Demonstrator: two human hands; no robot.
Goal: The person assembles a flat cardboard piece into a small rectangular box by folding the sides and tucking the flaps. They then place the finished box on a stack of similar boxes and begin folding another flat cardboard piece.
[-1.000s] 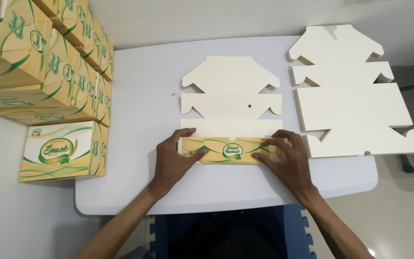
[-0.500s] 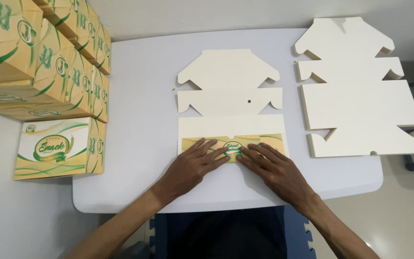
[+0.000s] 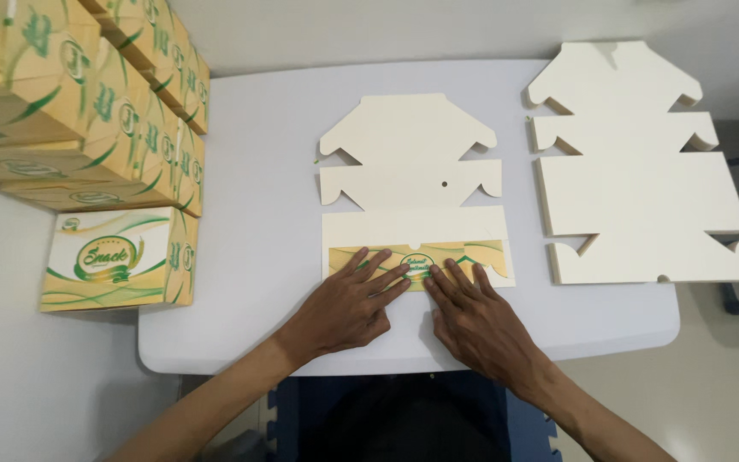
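At six o'clock on the white table (image 3: pixel 241 282), the left hand (image 3: pixel 348 304) and right hand (image 3: pixel 472 316) press open-palmed, fingers spread, on a cardboard blank's (image 3: pixel 412 184) folded printed flap (image 3: pixel 416 261), where uneven pressure could skew the crease.

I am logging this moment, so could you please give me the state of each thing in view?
Flat carton blank: unfolded, near flap folded over, printed side up.
Left hand: open, pressing flat on folded flap.
Right hand: open, pressing flat on folded flap.
Stack of blanks: flat, plain side up.
Finished boxes: assembled, closed, stacked.
White table: bearing blanks.
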